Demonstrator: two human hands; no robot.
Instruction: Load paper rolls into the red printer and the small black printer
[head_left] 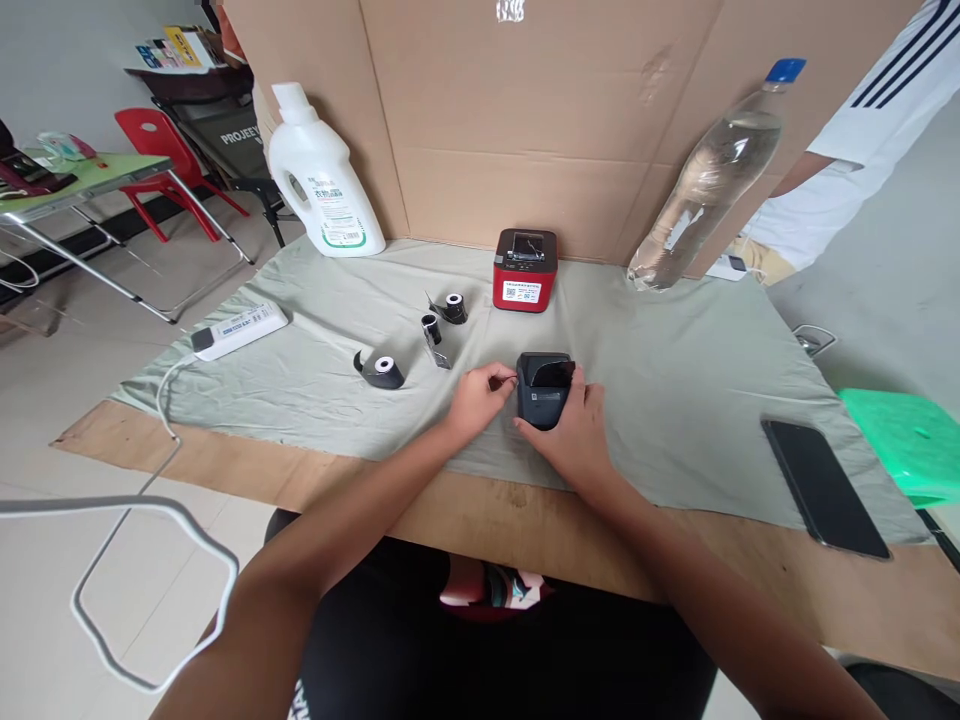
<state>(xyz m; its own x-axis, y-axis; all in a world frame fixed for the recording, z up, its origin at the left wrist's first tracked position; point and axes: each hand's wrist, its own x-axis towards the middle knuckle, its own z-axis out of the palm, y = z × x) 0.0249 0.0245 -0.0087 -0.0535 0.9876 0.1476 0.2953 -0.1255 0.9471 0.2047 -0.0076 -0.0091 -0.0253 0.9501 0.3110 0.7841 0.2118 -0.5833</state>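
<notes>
A small black device (543,408), which looks like a mini printer, rests on the grey-green cloth with a dark glossy flap or strip across its top. Around its right side and near corner my right hand (577,430) is closed, thumb at the front and fingers at the back right. My left hand (480,398) is pinched at the device's left edge; whatever lies between the fingertips is too small to make out. Left of the hands lie a black paper roll (384,372) with a white core, another dark roll (431,328) and a third roll (454,308) with a loose end.
Behind stands a red and black box-shaped device (525,272) before a cardboard wall (517,120). A white detergent jug (322,180), a water bottle (709,180), a white power strip (241,330) and a phone (825,487) surround the workspace. Another person's sleeve (892,100) shows at right.
</notes>
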